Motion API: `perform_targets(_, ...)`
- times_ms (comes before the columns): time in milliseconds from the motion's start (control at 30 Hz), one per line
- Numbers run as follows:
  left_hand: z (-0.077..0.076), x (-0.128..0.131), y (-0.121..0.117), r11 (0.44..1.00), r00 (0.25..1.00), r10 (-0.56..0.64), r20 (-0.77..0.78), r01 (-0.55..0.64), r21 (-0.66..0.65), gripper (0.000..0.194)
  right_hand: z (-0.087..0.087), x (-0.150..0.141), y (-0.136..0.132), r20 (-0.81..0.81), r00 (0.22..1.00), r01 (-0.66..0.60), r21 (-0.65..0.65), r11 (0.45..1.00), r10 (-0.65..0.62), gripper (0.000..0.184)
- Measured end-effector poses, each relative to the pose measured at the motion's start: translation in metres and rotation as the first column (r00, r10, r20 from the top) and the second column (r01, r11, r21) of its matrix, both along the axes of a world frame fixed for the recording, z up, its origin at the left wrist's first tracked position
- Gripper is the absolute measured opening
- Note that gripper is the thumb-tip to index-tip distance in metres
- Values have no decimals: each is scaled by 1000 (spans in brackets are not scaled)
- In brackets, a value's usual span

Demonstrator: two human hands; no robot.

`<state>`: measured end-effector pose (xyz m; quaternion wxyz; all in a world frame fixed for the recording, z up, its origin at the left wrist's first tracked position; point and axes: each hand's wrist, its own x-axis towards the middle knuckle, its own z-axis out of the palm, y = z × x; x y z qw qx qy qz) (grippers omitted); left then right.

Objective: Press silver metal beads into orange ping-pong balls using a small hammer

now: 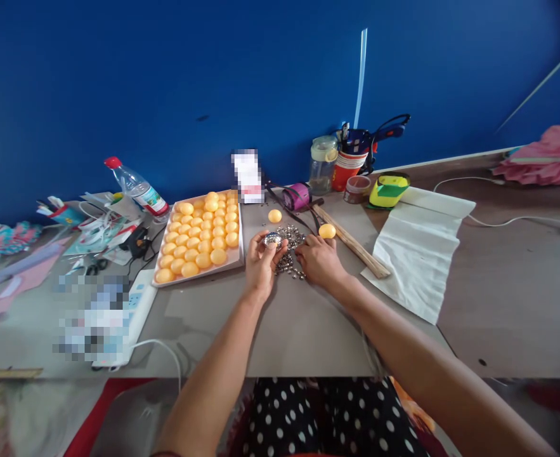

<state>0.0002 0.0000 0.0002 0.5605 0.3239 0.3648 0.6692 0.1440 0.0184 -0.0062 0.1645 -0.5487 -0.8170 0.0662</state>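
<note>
My left hand (262, 261) is curled around a small ball covered in shiny silver studs (273, 239), held just above the table. My right hand (318, 258) rests knuckles-up on a heap of loose silver studs (290, 249), fingers bent down into the pile, so what they pinch is hidden. Two plain orange balls lie loose close by, one (274, 216) beyond the heap and one (327, 231) just past my right hand. A white tray (236, 257) at the left holds several rows of orange balls (198, 238).
A wooden stick (353, 243) and white cloth (417, 251) lie to the right. At the back stand a jar (322, 164), a cup of tools (349, 166), a purple tape roll (297, 196) and a yellow-green object (388, 190). A water bottle (137, 187), glue gun (137, 242) and power strip (134, 303) sit left.
</note>
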Motion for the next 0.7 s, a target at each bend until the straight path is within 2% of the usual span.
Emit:
perform_targets(167,0,1,-1,1000,1000,-12,10,12,-10,38,-2,-3,0,-95,995,21,57,998,-16,20)
perform_targets(267,0,0,-1,999,999,-34,17,34,-13,37,1,1,1,-269,963,54,133,990,-17,14)
perform_targets(333,-1,-1,-1,998,998,-57,30,58,-14,37,4,4,1,-425,905,69,154,986,3,10)
perform_targets(400,-1,-1,-1,997,996,-77,42,78,-18,37,8,5,0,-583,812,74,87,993,-10,9)
perform_targets(467,0,0,-2,996,995,-86,50,87,-24,37,11,5,-2,-714,696,51,-59,997,-78,7)
perform_targets(567,2,2,-2,995,995,-92,43,93,-40,37,16,2,-4,-850,496,-69,-242,968,-177,4)
perform_targets(633,3,3,-3,994,995,-99,29,100,-48,38,18,0,-5,-902,376,-163,-291,943,-214,11)
perform_targets(700,4,4,-4,993,994,-106,16,107,-46,38,21,-2,-5,-926,291,-237,-312,920,-239,16)
